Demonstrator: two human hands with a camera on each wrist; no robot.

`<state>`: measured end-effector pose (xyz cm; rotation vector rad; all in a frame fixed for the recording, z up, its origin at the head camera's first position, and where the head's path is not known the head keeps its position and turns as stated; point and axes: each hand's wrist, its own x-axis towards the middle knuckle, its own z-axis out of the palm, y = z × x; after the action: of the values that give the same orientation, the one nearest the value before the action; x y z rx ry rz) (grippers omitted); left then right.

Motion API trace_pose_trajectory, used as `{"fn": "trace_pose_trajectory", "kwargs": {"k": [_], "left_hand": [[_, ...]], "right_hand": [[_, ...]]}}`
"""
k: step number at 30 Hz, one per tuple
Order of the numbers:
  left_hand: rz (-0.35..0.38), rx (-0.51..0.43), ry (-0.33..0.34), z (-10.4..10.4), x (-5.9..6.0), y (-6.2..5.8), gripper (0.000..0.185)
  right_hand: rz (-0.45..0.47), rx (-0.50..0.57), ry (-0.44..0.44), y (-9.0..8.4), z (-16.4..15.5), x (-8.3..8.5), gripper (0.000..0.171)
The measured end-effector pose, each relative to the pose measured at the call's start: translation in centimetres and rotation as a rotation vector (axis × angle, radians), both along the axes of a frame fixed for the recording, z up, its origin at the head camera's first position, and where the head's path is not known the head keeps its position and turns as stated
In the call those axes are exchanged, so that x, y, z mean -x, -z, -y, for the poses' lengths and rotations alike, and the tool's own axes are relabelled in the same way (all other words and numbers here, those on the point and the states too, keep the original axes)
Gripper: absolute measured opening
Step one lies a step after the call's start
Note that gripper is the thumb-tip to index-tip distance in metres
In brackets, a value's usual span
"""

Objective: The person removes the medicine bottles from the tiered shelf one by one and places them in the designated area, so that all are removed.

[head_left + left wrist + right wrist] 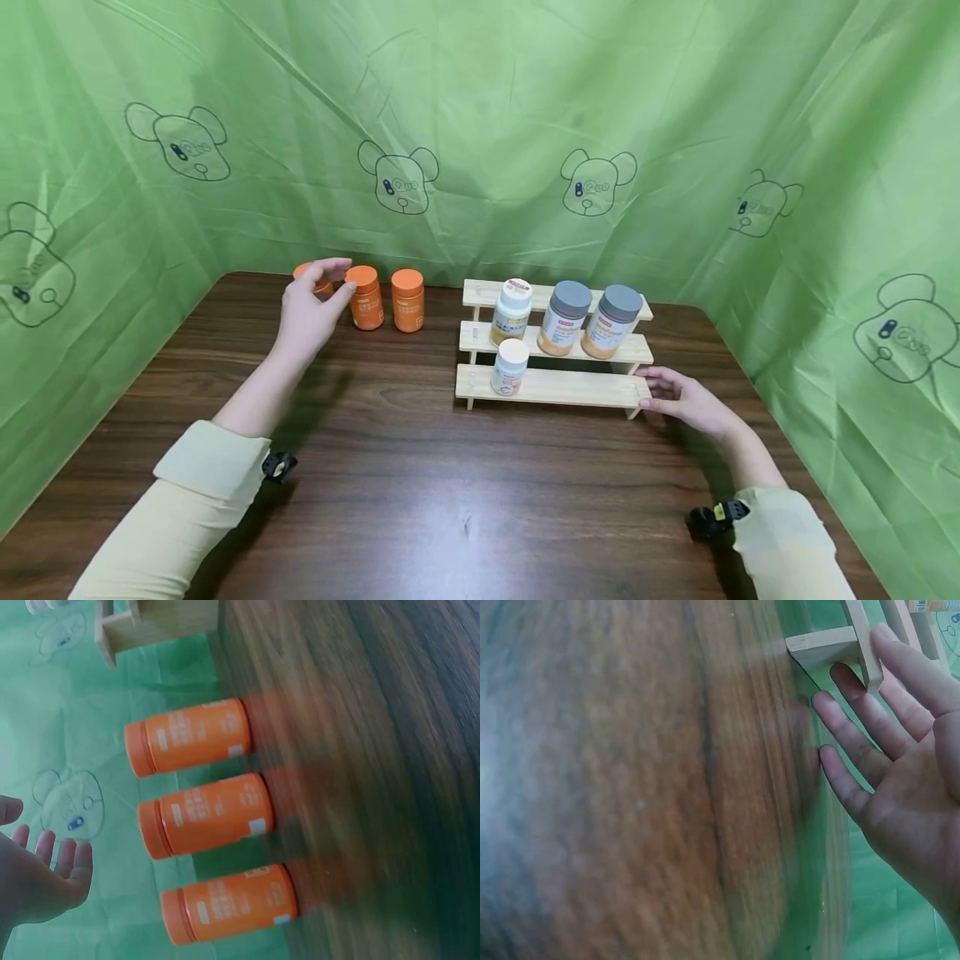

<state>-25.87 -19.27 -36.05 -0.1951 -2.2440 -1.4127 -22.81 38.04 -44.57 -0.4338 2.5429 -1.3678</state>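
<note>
Three orange bottles [366, 297] upright, caps up, rowed on worktop [420, 492]; left hand [309, 310] fingers released, just beside; right hand [686, 400] fingers released, touching rack [570, 388].

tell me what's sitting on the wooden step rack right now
The wooden rack holds four bottles: a small white-capped bottle on the lowest step, and on the middle step another white-capped bottle and two grey-capped ones. Top step shows nothing.
</note>
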Motion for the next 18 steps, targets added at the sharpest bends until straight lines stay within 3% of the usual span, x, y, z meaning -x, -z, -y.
{"fn": "trace_pose_trajectory", "kwargs": {"k": [18], "left_hand": [[0.074,-0.059,0.183,-4.1,-1.3,-1.8,0.043]], "right_hand": [[-0.076,-0.101,0.002,0.0,0.2,-0.4,0.049]]}}
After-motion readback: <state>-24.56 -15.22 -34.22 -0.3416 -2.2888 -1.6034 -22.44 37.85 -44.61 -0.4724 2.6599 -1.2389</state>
